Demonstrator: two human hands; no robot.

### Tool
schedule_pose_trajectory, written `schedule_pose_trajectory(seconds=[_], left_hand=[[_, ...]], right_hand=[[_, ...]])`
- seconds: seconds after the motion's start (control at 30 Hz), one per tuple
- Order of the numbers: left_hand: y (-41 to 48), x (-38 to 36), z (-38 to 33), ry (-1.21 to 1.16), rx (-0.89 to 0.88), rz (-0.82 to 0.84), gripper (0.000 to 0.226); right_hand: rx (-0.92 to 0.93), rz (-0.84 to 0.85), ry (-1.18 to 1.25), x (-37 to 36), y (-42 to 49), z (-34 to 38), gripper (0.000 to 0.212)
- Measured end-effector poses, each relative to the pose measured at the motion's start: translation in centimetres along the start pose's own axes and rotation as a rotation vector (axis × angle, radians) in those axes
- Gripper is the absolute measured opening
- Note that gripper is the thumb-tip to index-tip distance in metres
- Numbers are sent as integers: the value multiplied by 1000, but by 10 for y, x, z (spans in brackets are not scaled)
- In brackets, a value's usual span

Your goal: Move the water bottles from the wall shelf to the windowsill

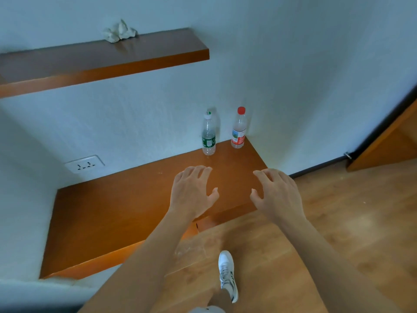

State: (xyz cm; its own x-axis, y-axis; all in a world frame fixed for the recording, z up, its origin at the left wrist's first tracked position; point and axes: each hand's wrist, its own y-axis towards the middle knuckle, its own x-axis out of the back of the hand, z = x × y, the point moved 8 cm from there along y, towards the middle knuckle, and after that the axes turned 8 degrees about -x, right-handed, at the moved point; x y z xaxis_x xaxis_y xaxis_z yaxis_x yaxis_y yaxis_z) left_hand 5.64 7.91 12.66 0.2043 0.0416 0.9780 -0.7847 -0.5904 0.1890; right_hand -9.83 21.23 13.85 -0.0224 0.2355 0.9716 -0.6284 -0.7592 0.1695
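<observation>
Two bare forearms run up from the bottom edge, with a white sneaker (pixel 228 275) planted on the wood floor (pixel 338 222) at six o'clock. The left hand (pixel 191 190) and right hand (pixel 278 193) hover side by side over the front of the lower wall shelf (pixel 112 211). Palms are down, fingers spread and loosely bent, thumbs pointing in at each other. Both hands are empty, gripping nothing.

At twelve o'clock from the hands stand the targets. There's the green-label bottle (pixel 208 134) and, at its three o'clock, the red-cap bottle (pixel 238 128). Both are upright, near each other but apart, tucked in the shelf's back right corner by the wall (pixel 293 86). No windowsill in sight.

My read is that this is the reach, one hand per bottle. Best play is left for green and right for red, no crossing. Wrap each bottle at the label, not the cap. It's thin plastic, so the squeeze should be firm but gentle. The red one sits hard in the corner, so those fingers should come in from the front. Lift straight up before turning away.

Elsewhere, a crumpled pale wad (pixel 120 31) sits on the upper shelf (pixel 101 62) at eleven o'clock, and a wall socket (pixel 85 164) at nine.
</observation>
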Motion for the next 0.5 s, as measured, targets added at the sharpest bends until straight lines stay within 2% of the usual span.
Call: schedule_pose_trajectory(seconds=[0.2,0.5], left_hand=[[88,-41,25,-21,82,22,60],[165,-84,70,-67,254,71,57]], right_hand=[[43,17,-18,-32,111,-12,51],[98,95,29,-86,233,-31,50]])
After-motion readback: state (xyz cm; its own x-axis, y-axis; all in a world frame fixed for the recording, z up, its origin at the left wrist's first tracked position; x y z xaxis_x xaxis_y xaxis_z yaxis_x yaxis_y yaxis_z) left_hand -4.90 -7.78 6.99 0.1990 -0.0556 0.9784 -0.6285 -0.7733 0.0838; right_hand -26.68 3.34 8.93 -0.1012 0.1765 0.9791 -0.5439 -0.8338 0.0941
